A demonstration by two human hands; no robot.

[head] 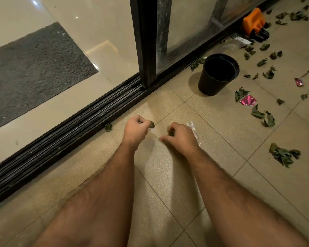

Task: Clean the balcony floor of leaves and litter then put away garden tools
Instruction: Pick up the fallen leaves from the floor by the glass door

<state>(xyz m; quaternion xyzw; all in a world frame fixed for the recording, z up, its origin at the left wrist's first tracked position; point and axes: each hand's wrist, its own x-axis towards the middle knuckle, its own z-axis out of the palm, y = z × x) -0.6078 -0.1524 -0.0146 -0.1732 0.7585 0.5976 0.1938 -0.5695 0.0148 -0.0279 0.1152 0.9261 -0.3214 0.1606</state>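
Observation:
Both my hands reach down over the tan balcony tiles near the door track. My left hand (136, 128) has its fingers curled round small green leaves (152, 124) that stick out at its right side. My right hand (180, 138) is curled round a dark leaf (171, 133) and a piece of clear plastic wrap (192, 127) that shows beyond its knuckles. A black plastic pot (217, 75) stands upright on the floor further away, to the right. Several green leaves (283, 155) lie scattered over the tiles on the right.
A black sliding-door track (75, 129) runs diagonally on the left, with one leaf (108, 127) against it. Pink wrappers (248, 100) lie among the leaves. An orange and black tool (253, 24) rests by the glass door at the far right. A grey mat (34, 68) lies indoors.

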